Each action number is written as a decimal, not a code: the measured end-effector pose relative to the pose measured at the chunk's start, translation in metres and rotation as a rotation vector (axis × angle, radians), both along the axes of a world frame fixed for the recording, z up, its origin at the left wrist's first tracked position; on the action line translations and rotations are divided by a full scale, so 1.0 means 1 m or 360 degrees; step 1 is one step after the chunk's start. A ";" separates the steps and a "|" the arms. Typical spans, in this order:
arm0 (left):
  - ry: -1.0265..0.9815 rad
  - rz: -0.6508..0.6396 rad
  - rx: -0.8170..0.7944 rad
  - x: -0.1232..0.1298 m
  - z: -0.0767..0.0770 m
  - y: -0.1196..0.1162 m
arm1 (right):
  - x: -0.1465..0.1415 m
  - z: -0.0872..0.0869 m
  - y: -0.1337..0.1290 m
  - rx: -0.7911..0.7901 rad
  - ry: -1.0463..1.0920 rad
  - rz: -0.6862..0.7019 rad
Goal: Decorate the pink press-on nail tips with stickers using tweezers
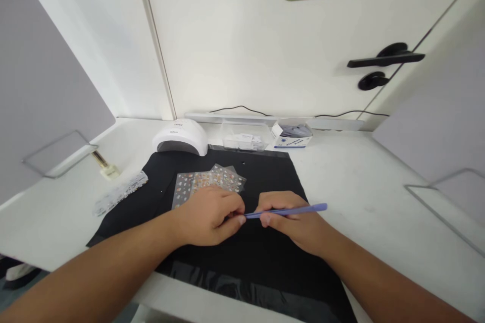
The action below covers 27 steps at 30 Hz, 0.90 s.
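A slim purple pair of tweezers [313, 208] lies in my right hand [291, 219], whose thumb and fingers close round its middle. Its narrow end points left, to the fingertips of my left hand [215, 214]. My left thumb and forefinger are pinched together at that tip; what they hold, if anything, is too small to make out. Behind and partly under my left hand, clear sticker sheets [185, 185] with small orange and white patterns lie fanned out. Both hands are above a black mat [257, 257].
At the back stand a white nail lamp [180, 133], a clear tray [246, 140] of white packets and an open box of alcohol pads [292, 136]. To the left are a nail polish bottle [108, 167] and a patterned strip [120, 193]. A wire frame [447, 207] is at right.
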<state>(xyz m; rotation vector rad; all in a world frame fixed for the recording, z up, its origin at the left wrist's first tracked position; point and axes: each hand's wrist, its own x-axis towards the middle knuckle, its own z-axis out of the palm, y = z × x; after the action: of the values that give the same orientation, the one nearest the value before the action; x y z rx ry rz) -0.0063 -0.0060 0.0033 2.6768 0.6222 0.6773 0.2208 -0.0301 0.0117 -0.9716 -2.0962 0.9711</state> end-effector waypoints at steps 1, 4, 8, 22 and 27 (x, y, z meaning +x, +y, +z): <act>0.0001 0.0000 -0.0001 0.000 0.000 0.000 | 0.000 0.000 0.000 0.0000 -0.0010 0.0001; 0.0008 -0.0008 -0.0005 -0.001 0.000 -0.001 | -0.001 -0.001 -0.001 0.0002 -0.0031 0.0002; 0.0029 -0.0030 -0.0009 0.000 0.000 0.000 | -0.002 0.000 -0.003 0.0020 -0.0056 0.0027; 0.0041 -0.0025 -0.0010 0.000 -0.001 0.000 | 0.000 0.000 -0.003 0.0070 -0.0041 0.0038; 0.0024 0.0000 0.0005 0.000 -0.001 0.001 | 0.002 -0.001 0.000 0.0075 0.0022 0.0005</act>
<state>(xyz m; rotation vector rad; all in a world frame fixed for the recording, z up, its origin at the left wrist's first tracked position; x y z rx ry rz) -0.0065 -0.0052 0.0020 2.6873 0.6259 0.6594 0.2232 -0.0299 0.0111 -0.9356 -2.1006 0.9231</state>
